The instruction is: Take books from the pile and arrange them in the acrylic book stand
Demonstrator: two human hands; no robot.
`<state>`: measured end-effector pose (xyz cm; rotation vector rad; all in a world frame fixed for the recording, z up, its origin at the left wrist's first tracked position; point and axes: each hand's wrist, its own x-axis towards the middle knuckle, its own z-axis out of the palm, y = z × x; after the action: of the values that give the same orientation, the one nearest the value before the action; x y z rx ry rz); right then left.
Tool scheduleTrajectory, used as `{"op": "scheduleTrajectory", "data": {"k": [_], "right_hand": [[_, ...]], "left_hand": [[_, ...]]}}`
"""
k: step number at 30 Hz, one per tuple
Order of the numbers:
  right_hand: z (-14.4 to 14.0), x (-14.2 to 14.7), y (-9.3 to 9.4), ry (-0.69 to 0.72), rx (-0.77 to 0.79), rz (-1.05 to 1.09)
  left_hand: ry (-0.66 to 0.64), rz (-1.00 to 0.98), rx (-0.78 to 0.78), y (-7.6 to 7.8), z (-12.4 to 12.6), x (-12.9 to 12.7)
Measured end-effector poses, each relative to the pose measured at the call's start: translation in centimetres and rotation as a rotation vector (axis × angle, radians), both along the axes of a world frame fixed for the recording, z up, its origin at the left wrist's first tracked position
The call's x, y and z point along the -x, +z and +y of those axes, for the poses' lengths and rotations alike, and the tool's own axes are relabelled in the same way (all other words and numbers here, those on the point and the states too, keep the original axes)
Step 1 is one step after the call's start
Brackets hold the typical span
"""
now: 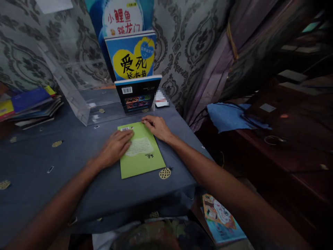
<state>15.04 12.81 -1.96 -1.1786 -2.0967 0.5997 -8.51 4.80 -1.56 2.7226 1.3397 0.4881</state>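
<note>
On the grey-blue cloth of the table (78, 156), a green book (142, 152) lies flat, back cover up, near the right front corner. Its lower right corner sits near the table's right edge; bare cloth extends to the left and toward the front edge. Behind it, three books stand upright in a clear plastic stand (75, 86), the nearest being a black book (137, 93) just beyond the green book's far edge. A stack of books (31, 106) lies at the far left, well apart. A picture book (221, 218) lies below the table's right edge. The left hand (116, 147) rests palm down, fingers extended and flat, on the green book's left half, covering its left edge. The right hand (157, 126) is open, fingertips pressing the far right corner of the book. Neither hand is closed around anything.
</note>
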Motion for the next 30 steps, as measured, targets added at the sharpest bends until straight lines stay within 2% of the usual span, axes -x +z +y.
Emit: {"op": "scheduleTrajectory", "data": {"k": [2, 4, 6, 9, 12, 15, 25, 30], "right_hand": [[-0.2, 0.0, 0.0, -0.001, -0.017, -0.038], [-0.5, 0.3, 0.0, 0.020, -0.049, -0.094], [-1.0, 0.9, 0.1, 0.083, -0.094, -0.158], [-2.1, 2.6, 0.3, 0.260, -0.147, -0.232], [-3.7, 4.2, 0.5, 0.425, -0.146, -0.247], [-5.4, 5.0, 0.5, 0.521, -0.131, -0.229], [-11.7, 3.1, 1.3, 0.689, -0.098, -0.153], [-14.2, 2.2, 1.3, 0.688, -0.106, -0.128]], "left_hand": [[0.137, -0.036, -0.019, -0.3, 1.2, 1.9], [0.187, -0.069, 0.009, -0.3, 1.8, 3.1], [0.194, -0.090, 0.034, -0.3, 1.9, 3.4], [0.192, -0.114, 0.036, -0.3, 1.9, 3.2], [0.169, -0.131, 0.042, -0.4, 1.9, 3.1], [0.154, -0.140, 0.045, -0.7, 2.0, 3.3], [0.151, -0.136, 0.060, -0.9, 2.0, 3.4], [0.154, -0.122, 0.074, -0.6, 1.9, 3.4]]}}
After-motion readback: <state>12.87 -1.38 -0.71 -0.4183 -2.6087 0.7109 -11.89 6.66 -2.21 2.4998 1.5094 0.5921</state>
